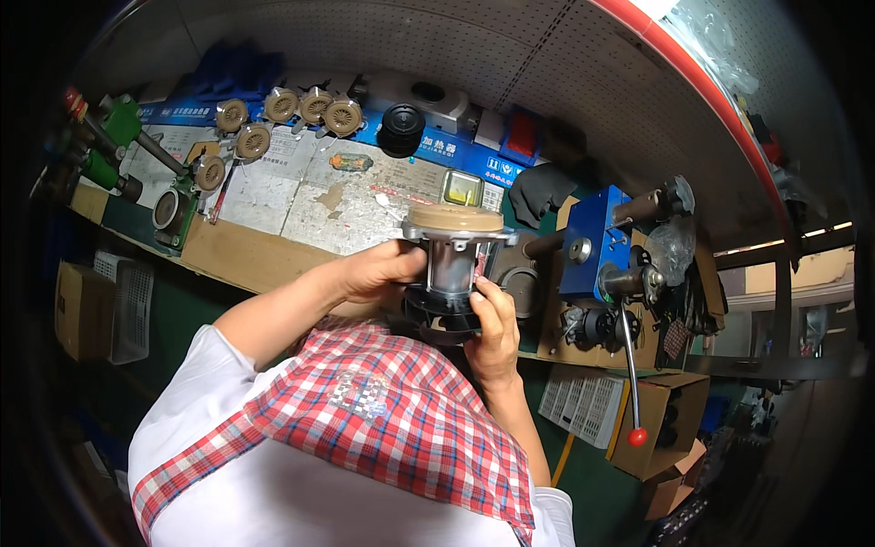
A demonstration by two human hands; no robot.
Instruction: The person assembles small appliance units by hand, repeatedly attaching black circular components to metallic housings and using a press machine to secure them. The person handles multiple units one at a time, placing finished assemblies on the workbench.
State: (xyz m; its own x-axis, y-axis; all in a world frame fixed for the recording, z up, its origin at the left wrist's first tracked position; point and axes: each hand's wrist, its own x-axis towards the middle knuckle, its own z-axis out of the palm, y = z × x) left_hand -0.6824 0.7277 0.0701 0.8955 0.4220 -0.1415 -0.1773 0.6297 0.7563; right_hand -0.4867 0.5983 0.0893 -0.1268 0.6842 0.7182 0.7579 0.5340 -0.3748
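Close to my chest, both hands hold up a motor-like assembly (453, 266). It has a tan round disc (453, 217) on top with metal lugs under its rim, a shiny metal cylinder in the middle and a black lower end (444, 319). My left hand (392, 271) grips its left side beneath the disc, with the fingertips hidden behind it. On the other side my right hand (495, 333) is closed round the black lower part, fingers against the cylinder's edge. Several similar tan discs (343, 118) lie at the back left of the bench.
A blue press (594, 244) with a red-knobbed lever (637, 436) stands at the right. Green clamping tools (173, 219) are on the left. A black ribbed cap (402, 129) and a small yellow-filled dish (463, 189) sit beyond my hands. A cardboard box (673, 424) stands below the press.
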